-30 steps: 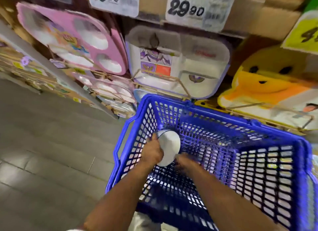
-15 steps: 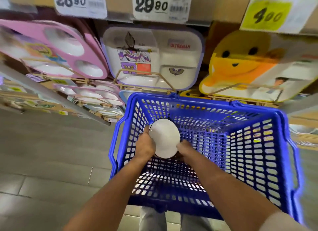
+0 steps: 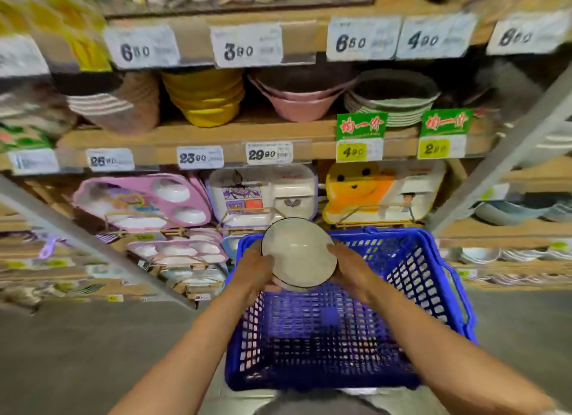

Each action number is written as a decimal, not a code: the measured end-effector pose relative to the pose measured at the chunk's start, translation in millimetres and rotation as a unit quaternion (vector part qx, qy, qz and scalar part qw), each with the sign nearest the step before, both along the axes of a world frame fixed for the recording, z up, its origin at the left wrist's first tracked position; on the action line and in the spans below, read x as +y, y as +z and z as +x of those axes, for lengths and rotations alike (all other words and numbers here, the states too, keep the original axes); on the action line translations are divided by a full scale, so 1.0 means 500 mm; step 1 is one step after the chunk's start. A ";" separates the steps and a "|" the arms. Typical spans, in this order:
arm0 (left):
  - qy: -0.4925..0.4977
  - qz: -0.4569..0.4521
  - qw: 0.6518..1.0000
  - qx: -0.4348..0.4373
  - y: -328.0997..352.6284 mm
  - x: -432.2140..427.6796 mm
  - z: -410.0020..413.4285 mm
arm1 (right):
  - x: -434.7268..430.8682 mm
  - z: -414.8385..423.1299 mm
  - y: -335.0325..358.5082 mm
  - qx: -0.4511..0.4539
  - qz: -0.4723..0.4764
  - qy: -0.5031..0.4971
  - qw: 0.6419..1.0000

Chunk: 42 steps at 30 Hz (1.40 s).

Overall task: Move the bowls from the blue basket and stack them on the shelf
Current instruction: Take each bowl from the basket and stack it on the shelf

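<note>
White bowl (image 3: 298, 253) held over lattice-walled blue basket (image 3: 411, 269), before shelf (image 3: 216, 133).
The left hand (image 3: 255, 270) and right hand (image 3: 349, 269) clamp the smooth, round, dark-rimmed bowl from both sides; stacked yellow bowls (image 3: 204, 95) and pink bowls (image 3: 297, 102) fill the shelf.

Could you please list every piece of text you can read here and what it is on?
"380": central upper tag
"680": upper tag left of it
"680": upper tag right of it
"400": next tag rightward
"2390": middle-shelf tag
"2990": tag beside it
"均一价": both green signs
Yellow tags, other tags and all fine print: too blurred.
</note>
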<state>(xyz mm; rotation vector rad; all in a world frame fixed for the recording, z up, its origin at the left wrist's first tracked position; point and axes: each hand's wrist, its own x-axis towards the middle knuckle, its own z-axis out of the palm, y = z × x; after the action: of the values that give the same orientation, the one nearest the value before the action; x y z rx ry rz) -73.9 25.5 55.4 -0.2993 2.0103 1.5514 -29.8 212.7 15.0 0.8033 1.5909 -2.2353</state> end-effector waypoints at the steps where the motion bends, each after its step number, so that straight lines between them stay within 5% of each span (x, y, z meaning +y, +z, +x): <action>1: 0.001 0.020 1.000 -0.002 0.022 -0.003 0.000 | -0.006 0.004 0.026 0.028 -0.010 -0.014 0.999; 8: -0.027 0.110 0.993 0.044 0.170 -0.021 0.001 | -0.042 0.017 0.209 0.195 0.010 -0.143 0.970; 17: -0.071 0.068 0.973 0.206 0.311 0.047 0.049 | -0.004 0.088 0.359 0.260 -0.003 -0.297 0.919; 23: -0.074 0.121 0.946 0.293 0.349 0.166 0.120 | 0.097 0.189 0.448 0.269 -0.025 -0.345 0.899; 30: -0.064 0.307 0.923 0.224 0.375 0.393 0.237 | 0.264 0.330 0.517 0.263 -0.024 -0.398 0.878; 42: -0.093 0.399 0.904 0.119 0.450 0.683 0.383 | 0.548 0.490 0.569 0.255 -0.031 -0.385 0.886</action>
<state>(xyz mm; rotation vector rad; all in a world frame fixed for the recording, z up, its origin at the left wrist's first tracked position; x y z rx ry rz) 117.4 366.9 280.6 0.4124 1.3306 2.1891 215.2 486.7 299.7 1.0155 1.5521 -3.2720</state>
